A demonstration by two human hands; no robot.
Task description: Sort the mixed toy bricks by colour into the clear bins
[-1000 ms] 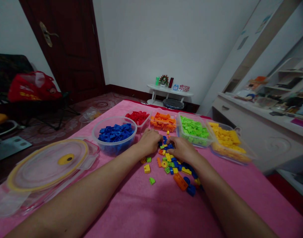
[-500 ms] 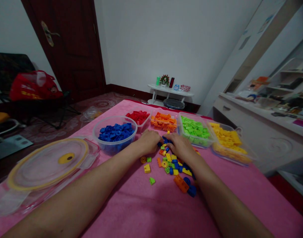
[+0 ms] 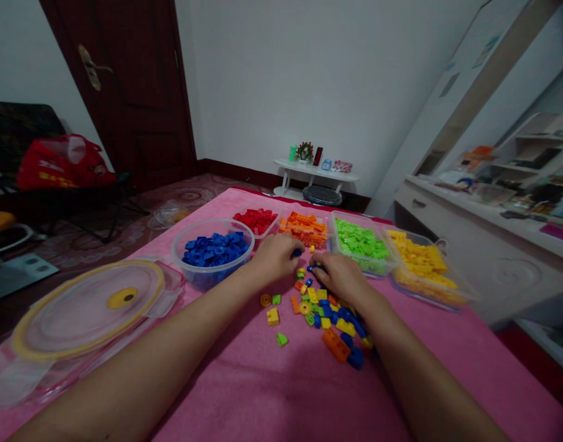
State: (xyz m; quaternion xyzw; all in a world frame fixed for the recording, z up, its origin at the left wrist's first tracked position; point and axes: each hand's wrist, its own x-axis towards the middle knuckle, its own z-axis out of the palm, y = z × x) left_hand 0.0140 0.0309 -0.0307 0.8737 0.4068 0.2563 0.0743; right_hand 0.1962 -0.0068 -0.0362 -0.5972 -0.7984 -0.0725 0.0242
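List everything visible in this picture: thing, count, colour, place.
Table: one, pink cover, foreground.
Bowl: one, clear, holding blue bricks, left of the tubs.
Tubs: four, clear, far row, holding red bricks, orange bricks, green bricks, yellow bricks.
Loose bricks: heap, mixed colours, table middle.
Lid: one, clear with yellow rim, near left.
Door: one, dark brown, back left.
Bag: one, red, far left.
Side table: one, white, far wall.
Left hand: one, fingertips by a blue brick at the heap's far end.
Right hand: one, on the heap.

Tabletop (image 3: 272, 393): pink cover
Middle: loose bricks (image 3: 325, 310), mixed colours
Far side: bowl (image 3: 202, 276), four tubs (image 3: 373, 267), sorted bricks
Left: clear lid (image 3: 90, 306)
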